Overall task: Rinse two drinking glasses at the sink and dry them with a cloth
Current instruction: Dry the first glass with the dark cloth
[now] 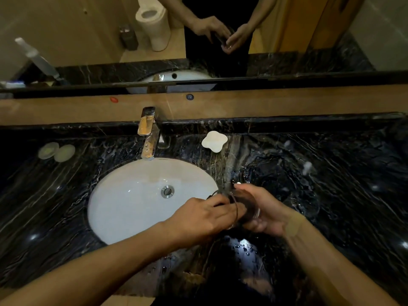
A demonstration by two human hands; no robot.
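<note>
While the glass point(244, 207) is held on its side just right of the sink point(123, 195), above the dark marble counter point(331, 195), the step in hand is judged to be wiping or rubbing the inside.

Head view:
- Right hand point(268, 214): fingers curled round the base end of the glass, so it is gripped from the right.
- Left hand point(198, 219): fingers bent in at the open rim. Whether they are inside the glass or pinching a cloth cannot be told; no cloth is clearly seen.
- Tap point(149, 138): no running water is seen. Droplets are seen on the counter just below the hands.
- A second glass is not made out for certain; something faint and glassy is seen on the counter well right of the hands, too blurred to call.
- A white soap dish point(214, 141) sits near the tap, and two pale round lids point(56, 151) lie at far left.

Mirror, same view:
- Both hands are reflected, closed together on the glass. Nothing further is resolved.

To do it well, as a judgement:
- The base grip should be kept firm, since wet glass is slippery.
- The glass should be turned by the right hand, with the left fingers kept in light contact around the rim and wall.
- Work is better done over the basin than over marble, where a drop would likely break it.
- Rim pressure should be kept low.
</note>
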